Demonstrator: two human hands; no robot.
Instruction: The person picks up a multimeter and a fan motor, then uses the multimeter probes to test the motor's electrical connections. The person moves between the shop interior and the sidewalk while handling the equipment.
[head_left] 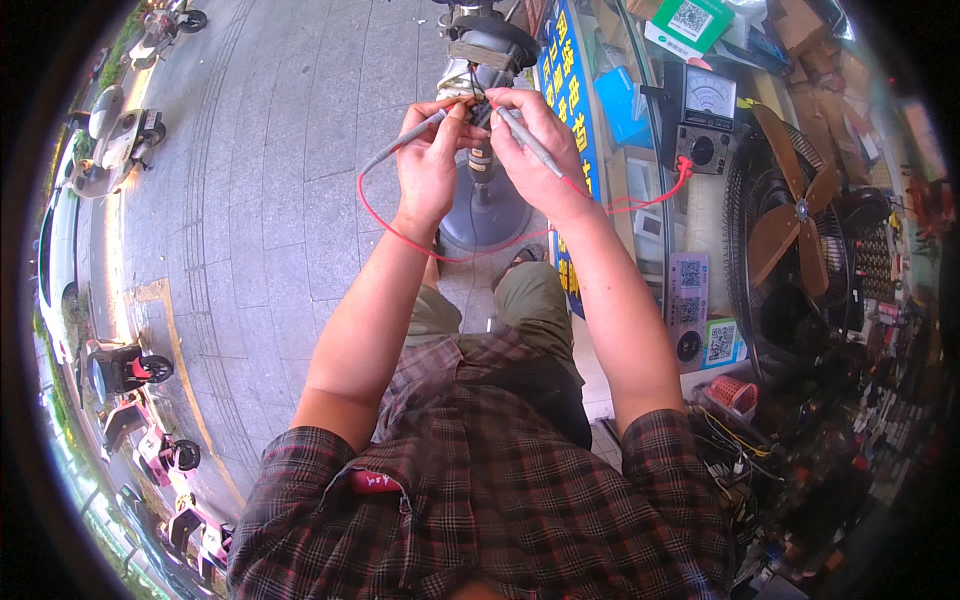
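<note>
A grey test probe [403, 141] with a red lead is gripped in my left hand [428, 172], whose fingers are closed. My right hand [548, 160] is closed around a second grey test probe [532, 142]. Both hands meet at the exposed motor [488, 50] of a standing fan, among thin wires below it. The fingers hide the probe tips, so what they touch cannot be made out. Under my hands stand the fan's pole [481, 158] and round grey base [490, 222]. Red leads run right to an analog multimeter [706, 112] on a glass counter.
Beside the multimeter lies a fan head [800, 208] with brown blades. A blue sign [562, 80] covers the counter's side at my right. A red basket [732, 394], cables and parts crowd the lower right. Parked scooters [128, 138] line the paved walkway [270, 150] at left.
</note>
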